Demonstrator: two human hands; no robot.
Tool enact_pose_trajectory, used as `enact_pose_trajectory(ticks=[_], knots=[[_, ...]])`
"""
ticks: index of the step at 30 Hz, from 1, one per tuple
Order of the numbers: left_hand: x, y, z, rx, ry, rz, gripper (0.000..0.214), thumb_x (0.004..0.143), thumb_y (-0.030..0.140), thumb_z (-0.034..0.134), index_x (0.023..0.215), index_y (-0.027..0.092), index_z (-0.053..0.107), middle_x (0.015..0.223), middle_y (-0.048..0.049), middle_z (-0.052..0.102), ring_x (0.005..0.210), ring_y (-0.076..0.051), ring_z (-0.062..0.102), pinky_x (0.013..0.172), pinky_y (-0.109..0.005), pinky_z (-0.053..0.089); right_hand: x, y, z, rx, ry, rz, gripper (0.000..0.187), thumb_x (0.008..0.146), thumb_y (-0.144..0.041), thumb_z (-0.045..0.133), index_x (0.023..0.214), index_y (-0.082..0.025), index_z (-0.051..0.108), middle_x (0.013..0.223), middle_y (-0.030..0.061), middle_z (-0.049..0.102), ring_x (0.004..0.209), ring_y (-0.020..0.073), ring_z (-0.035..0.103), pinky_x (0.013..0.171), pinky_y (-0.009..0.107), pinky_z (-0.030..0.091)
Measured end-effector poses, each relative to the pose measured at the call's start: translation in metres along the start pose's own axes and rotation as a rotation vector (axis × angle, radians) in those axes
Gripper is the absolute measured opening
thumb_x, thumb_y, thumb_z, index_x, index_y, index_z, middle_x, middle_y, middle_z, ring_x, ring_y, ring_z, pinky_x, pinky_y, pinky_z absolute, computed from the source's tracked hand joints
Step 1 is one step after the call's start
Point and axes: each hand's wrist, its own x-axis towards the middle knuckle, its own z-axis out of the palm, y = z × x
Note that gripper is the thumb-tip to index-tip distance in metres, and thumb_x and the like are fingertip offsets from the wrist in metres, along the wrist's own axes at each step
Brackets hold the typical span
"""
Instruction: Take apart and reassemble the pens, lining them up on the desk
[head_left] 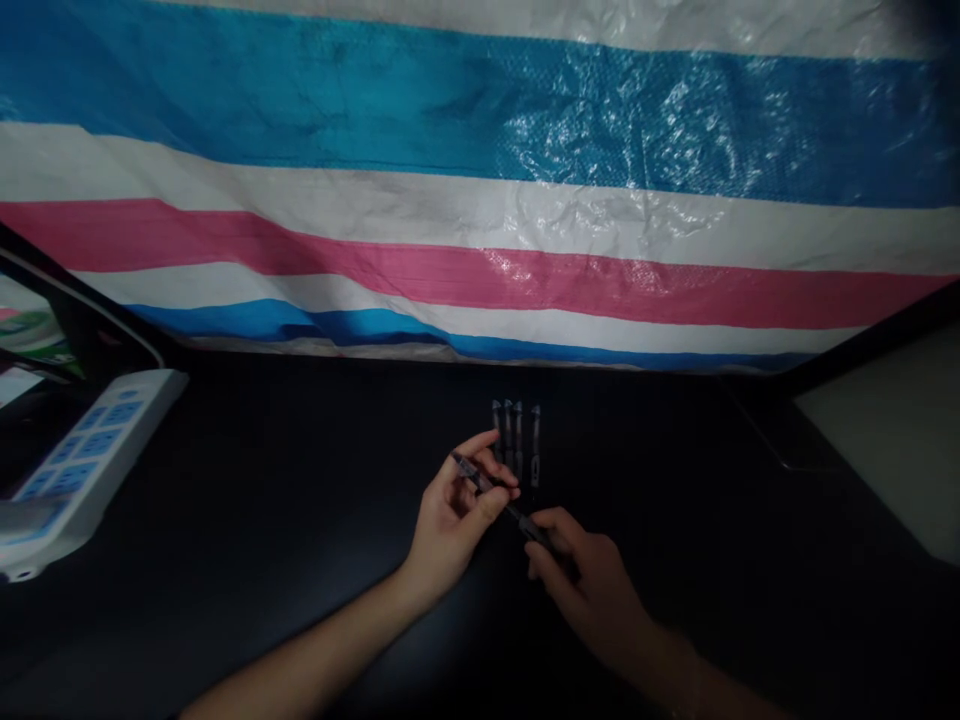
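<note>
A dark pen (512, 512) runs diagonally between my two hands above the black table. My left hand (457, 510) grips its upper-left part between thumb and fingers, with the tip sticking out past them. On its lower-right end, my right hand (581, 570) is closed, and the fingers partly cover that end. Just beyond my hands, several similar pens lie side by side, pointing away from me. The rightmost pen (535, 445) sits a little apart from the others. My left fingers hide the lower part of the leftmost pen (496, 414).
A white power strip (142, 425) with blue socket faces lies on the left. Behind the black table (300, 480) hangs a striped plastic sheet (420, 210) in blue, white and pink. A pale surface (892, 430) shows at the right edge. The light is dim.
</note>
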Motion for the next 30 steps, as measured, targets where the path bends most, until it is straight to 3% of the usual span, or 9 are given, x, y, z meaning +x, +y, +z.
enact_pose_trajectory(ticks=[4, 11, 19, 30], knots=[[0.000, 0.001, 0.000, 0.000, -0.061, -0.043, 0.042, 0.086, 0.028, 0.065, 0.128, 0.024, 0.059, 0.092, -0.0021, 0.052, 0.086, -0.016, 0.058, 0.082, -0.033, 0.053, 0.001, 0.000, 0.001, 0.035, -0.012, 0.019, 0.010, 0.095, -0.029, 0.047, 0.097, -0.021, 0.053, 0.064, -0.0036, 0.065, 0.052, 0.0112, 0.059, 0.051, 0.021, 0.040], [0.014, 0.003, -0.011, 0.091, 0.037, 0.044, 0.059, 0.083, 0.024, 0.069, 0.136, 0.029, 0.043, 0.089, 0.0002, 0.058, 0.073, -0.012, 0.060, 0.068, -0.026, 0.053, 0.007, -0.004, -0.007, 0.049, -0.027, 0.007, 0.018, 0.095, -0.030, 0.044, 0.107, -0.020, 0.053, 0.068, -0.0017, 0.064, 0.054, 0.0121, 0.056, 0.051, 0.022, 0.039], [0.024, 0.004, -0.017, 0.168, 0.064, 0.049, 0.041, 0.079, 0.022, 0.072, 0.116, 0.019, 0.056, 0.084, -0.0001, 0.062, 0.068, -0.011, 0.062, 0.067, -0.025, 0.052, 0.006, 0.000, -0.007, 0.093, -0.047, 0.014, 0.019, 0.096, -0.029, 0.041, 0.107, -0.020, 0.054, 0.069, -0.0022, 0.061, 0.055, 0.0115, 0.053, 0.053, 0.023, 0.040], [0.025, -0.001, -0.018, 0.181, 0.103, 0.041, 0.040, 0.080, 0.022, 0.070, 0.117, 0.020, 0.056, 0.084, 0.0002, 0.061, 0.068, -0.011, 0.061, 0.066, -0.024, 0.050, 0.007, 0.001, -0.007, 0.108, -0.052, 0.025, 0.017, 0.096, -0.028, 0.042, 0.105, -0.020, 0.055, 0.068, -0.0027, 0.059, 0.057, 0.0116, 0.053, 0.055, 0.023, 0.040]])
